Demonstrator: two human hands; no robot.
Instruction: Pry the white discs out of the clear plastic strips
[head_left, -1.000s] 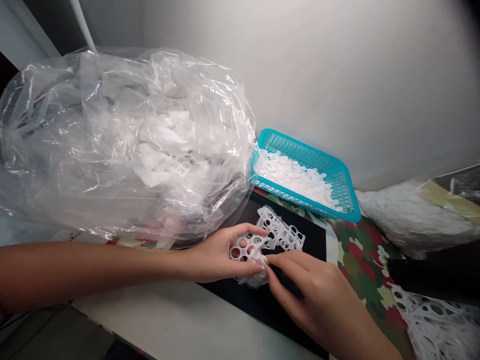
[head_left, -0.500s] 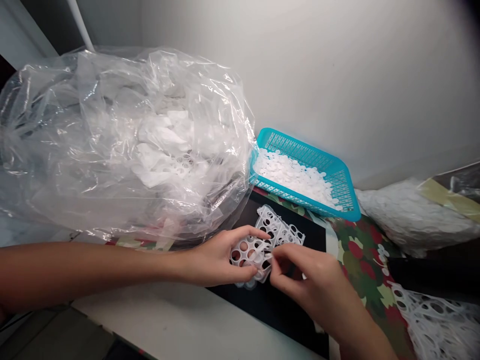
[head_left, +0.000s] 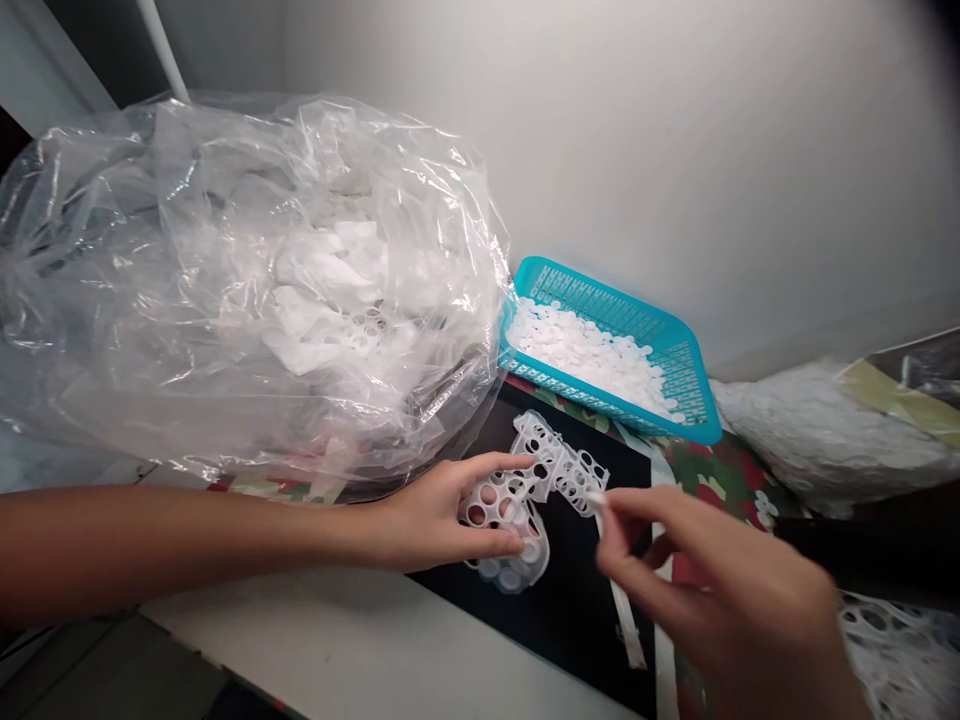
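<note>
My left hand [head_left: 427, 510] is closed on a white perforated plastic sheet [head_left: 491, 503], thumb and fingers gripping its sides. Some round holes are open, while translucent discs sit at its lower end. To the right, apart from the sheet, my right hand [head_left: 705, 580] pinches a small white piece [head_left: 596, 498] between thumb and forefinger; its exact kind is unclear. More perforated sheet [head_left: 581, 478] lies just beyond my left fingertips. Below the right fingertips a narrow white strip [head_left: 628, 630] rests on the black mat [head_left: 559, 620], its upper part close to the hand.
A turquoise basket [head_left: 694, 400] of small white discs stands against the wall. At left bulges a large clear plastic bag [head_left: 247, 290] with white pieces inside. Another filled bag [head_left: 817, 420] lies at right, above a pile of perforated sheets [head_left: 900, 650]. A patterned cloth [head_left: 697, 470] covers part of the table.
My right hand has moved right, away from the sheet, with a small white piece in its fingers. The sheet's lower end and the strip now show more; my left hand has barely moved.
</note>
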